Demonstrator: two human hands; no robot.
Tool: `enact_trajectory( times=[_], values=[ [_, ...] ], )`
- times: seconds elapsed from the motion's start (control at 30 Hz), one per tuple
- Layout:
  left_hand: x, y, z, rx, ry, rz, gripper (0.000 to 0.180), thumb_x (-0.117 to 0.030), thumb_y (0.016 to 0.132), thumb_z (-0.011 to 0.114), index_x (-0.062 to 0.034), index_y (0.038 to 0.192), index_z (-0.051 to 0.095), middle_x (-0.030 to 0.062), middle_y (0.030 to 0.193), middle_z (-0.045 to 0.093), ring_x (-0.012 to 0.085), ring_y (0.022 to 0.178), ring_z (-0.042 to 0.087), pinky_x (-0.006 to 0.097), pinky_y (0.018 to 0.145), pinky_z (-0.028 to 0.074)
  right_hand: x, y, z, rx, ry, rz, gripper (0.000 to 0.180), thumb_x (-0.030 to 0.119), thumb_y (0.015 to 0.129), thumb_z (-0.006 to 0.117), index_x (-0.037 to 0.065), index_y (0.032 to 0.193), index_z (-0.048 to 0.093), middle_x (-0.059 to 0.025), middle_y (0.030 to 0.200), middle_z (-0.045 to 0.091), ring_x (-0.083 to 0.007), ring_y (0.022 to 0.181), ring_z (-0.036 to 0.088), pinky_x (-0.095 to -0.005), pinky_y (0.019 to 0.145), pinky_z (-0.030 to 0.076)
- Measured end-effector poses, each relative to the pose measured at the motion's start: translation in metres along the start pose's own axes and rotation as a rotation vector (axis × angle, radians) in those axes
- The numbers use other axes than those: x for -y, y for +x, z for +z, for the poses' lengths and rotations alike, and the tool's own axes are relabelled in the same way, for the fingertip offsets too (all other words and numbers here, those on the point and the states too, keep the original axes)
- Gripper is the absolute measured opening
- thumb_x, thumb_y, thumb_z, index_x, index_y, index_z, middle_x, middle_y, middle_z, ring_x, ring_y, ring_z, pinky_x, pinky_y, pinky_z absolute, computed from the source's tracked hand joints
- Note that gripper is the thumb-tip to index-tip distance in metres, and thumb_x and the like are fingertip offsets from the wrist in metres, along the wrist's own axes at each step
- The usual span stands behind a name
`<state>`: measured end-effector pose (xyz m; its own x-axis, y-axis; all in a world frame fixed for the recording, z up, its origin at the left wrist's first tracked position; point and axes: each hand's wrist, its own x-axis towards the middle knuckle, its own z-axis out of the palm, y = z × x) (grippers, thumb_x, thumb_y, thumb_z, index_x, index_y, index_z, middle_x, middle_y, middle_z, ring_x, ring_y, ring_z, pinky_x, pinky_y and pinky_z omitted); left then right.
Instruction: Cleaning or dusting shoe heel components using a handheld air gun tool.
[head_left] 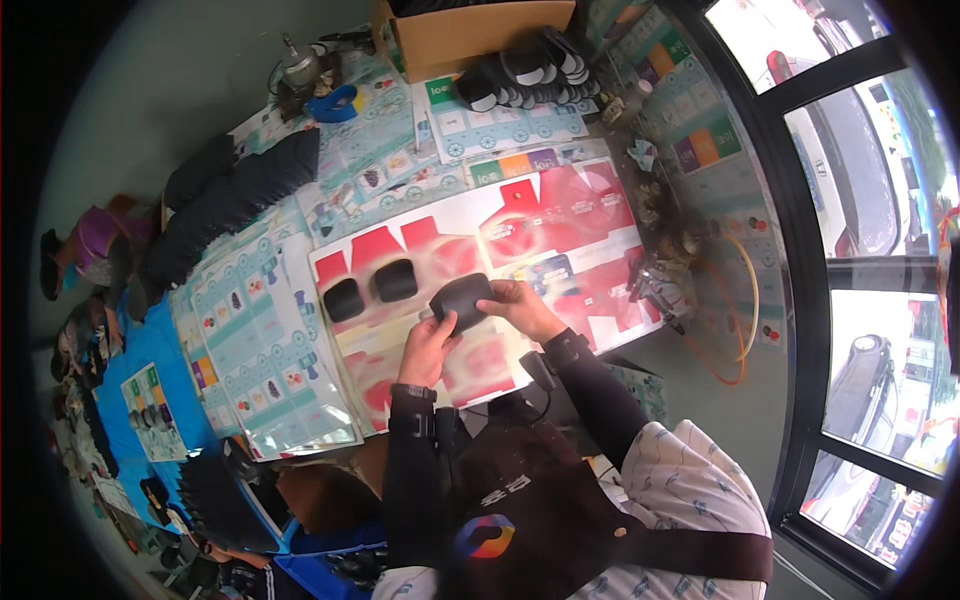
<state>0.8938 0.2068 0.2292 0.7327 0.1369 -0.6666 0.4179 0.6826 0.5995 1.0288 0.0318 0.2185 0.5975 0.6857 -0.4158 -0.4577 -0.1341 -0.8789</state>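
Note:
A curved black pad (460, 304) with rounded corners is held between both my hands, above a red and white printed sheet (470, 385). My left hand (428, 350) pinches its lower left edge. On the right edge, the thumb and fingers of my right hand (522, 306) are closed. Two similar black pads (395, 281) lie side by side on the sheet, to the left of the held one. What the pad is for cannot be told from its look.
Long rows of stacked black pads (240, 190) rest at the table's left. At the back are more black pieces (525, 80), a cardboard box (480, 38), a blue tape roll (335, 104) and a metal pot (300, 66). A spray gun (655, 290) with an orange hose (722, 372) sits right.

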Motion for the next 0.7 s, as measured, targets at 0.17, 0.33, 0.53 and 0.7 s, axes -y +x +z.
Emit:
enact_trajectory(
  times=[0.17,0.33,0.53,0.7],
  values=[
    [0.030,0.069,0.004,-0.057,0.242,0.216,0.033,-0.032,0.100,0.070,-0.0008,0.110,0.074,0.0008,0.102,0.073,0.0061,0.097,0.062,0.024,0.087,0.047,-0.007,0.021,-0.044,-0.246,-0.116,-0.017,0.021,0.009,0.090,0.077,-0.004,0.105,0.072,-0.0062,0.092,0.074,-0.0104,0.086,0.065,-0.0284,0.077,0.051],
    [0.026,0.122,-0.013,-0.358,0.669,0.410,0.038,-0.026,0.094,0.074,0.0061,0.115,0.068,0.0138,0.097,0.075,0.0189,0.086,0.070,0.034,0.078,0.051,-0.015,0.061,-0.106,-0.513,-0.312,-0.010,0.019,0.005,0.087,0.079,-0.005,0.101,0.073,-0.0064,0.086,0.074,-0.0118,0.078,0.066,-0.0295,0.071,0.052],
    [0.022,0.170,-0.003,-0.490,0.715,0.525,0.023,-0.013,0.089,0.077,0.0023,0.100,0.064,0.0196,0.092,0.072,0.0326,0.085,0.070,0.039,0.077,0.052,-0.021,0.100,-0.143,-0.529,-0.391,0.065,0.024,0.011,0.085,0.080,-0.007,0.100,0.073,-0.0098,0.085,0.075,-0.0139,0.076,0.068,-0.0304,0.069,0.052],
    [0.031,0.177,-0.010,-0.705,0.740,0.604,0.026,-0.009,0.082,0.079,0.0013,0.100,0.063,0.0206,0.092,0.069,0.0362,0.086,0.068,0.044,0.078,0.051,-0.036,0.129,-0.135,-0.475,-0.774,0.002,0.036,0.026,0.084,0.083,-0.004,0.102,0.075,-0.0132,0.088,0.076,-0.0169,0.079,0.069,-0.0358,0.071,0.053]
  ],
)
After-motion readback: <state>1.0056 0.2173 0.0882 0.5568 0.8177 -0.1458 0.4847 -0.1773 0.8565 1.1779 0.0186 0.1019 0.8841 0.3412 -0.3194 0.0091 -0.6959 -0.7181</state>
